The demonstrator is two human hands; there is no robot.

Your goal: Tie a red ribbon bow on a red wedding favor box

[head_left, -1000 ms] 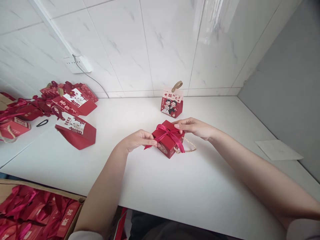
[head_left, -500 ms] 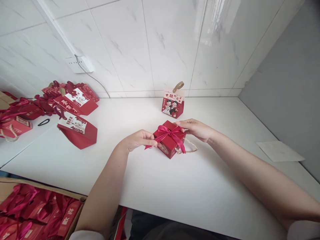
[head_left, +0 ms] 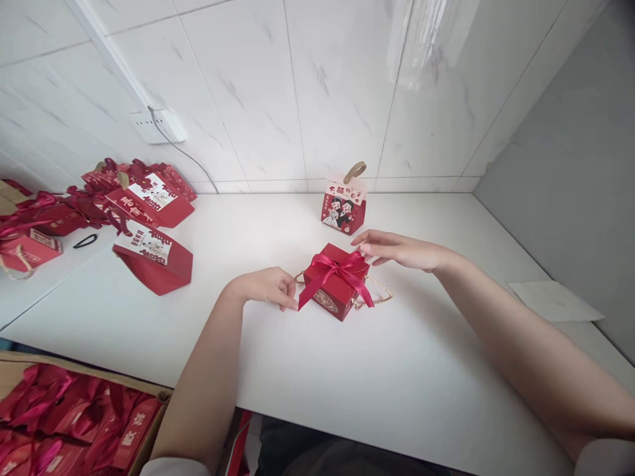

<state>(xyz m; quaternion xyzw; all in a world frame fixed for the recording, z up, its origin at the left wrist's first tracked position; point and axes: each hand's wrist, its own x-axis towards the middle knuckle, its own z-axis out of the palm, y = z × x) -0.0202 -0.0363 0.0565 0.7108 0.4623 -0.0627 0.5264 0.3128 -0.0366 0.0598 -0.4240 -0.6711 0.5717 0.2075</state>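
Observation:
A small red gift box (head_left: 331, 289) sits on the white table, tied on top with a crimson ribbon bow (head_left: 337, 268). Twisted gold cord handles stick out at its sides. At the box's left, my left hand (head_left: 270, 287) is closed, its fingertips pinching the end of one ribbon tail. My right hand (head_left: 401, 250) hovers at the right back corner, fingers apart and partly stretched; the fingertips are by the bow's right loop, and I cannot tell whether they touch it. Behind the box stands a smaller red carton (head_left: 343, 208) with a cartoon couple and a tan loop handle.
Several red boxes and bags (head_left: 156, 254) lie at the left, near a black loop (head_left: 85, 241). A carton (head_left: 163, 396) full of ribboned red boxes is at the lower left. A white paper sheet (head_left: 555, 301) lies at right. A socket (head_left: 157, 125) with a cable is on the wall.
My left hand has moved slightly left and down, with the ribbon tail spread wider. My right hand has shifted a little, its fingers now more apart. The box has turned slightly.

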